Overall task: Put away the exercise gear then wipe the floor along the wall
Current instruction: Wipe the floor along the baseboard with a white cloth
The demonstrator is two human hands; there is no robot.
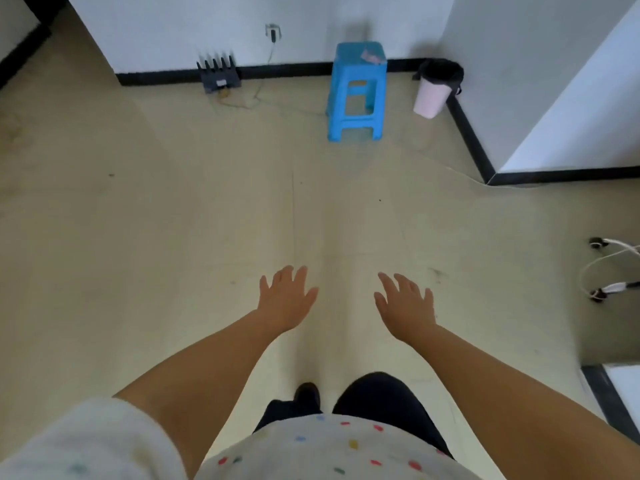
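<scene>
The person's left hand and right hand are both stretched forward over the pale beige smooth floor, palms down, fingers spread wide, and neither hand holds anything. The two hands are near each other, with a strip of bare floor between them. The only thing that may be exercise gear is the white cord with dark handles lying on the floor at the right edge of the view, well apart from the right hand; it is cut by the frame, so I cannot tell its long axis or which way it points. The floor has some small dark marks and thin lines. Ahead stands a white wall with a black baseboard. Against it sit a black router with upright antennas, a bright blue plastic stool standing upright, and a pink waste bin with a black bag liner in the corner. A white wall section projects at the right.
</scene>
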